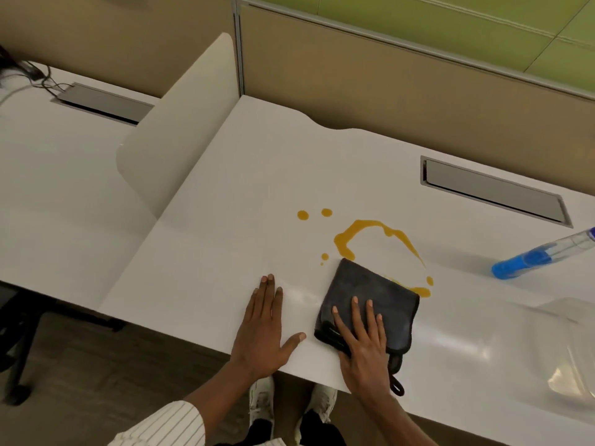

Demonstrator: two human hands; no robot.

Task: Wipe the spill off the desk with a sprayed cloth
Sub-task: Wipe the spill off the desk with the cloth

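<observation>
Now we wipe: our right hand (362, 342) lies flat on the cloth (370, 300), gripping nothing; next, push toward twelve o'clock through the spill (370, 236).

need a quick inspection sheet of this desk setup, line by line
surface: white desk, orange-yellow liquid spill in a ring with stray drops.
job's things: folded dark grey cloth lies flat, its far edge at the spill; clear spray bottle with blue liquid at right.
clutter: clear plastic container near the right edge.
grippers: left hand flat on bare desk, fingers spread; right hand flat on the cloth.
cables: black cables on the neighbouring desk, far left.
surroundings: tan partition panels, grey cable hatch, dark chair base on the floor.
</observation>
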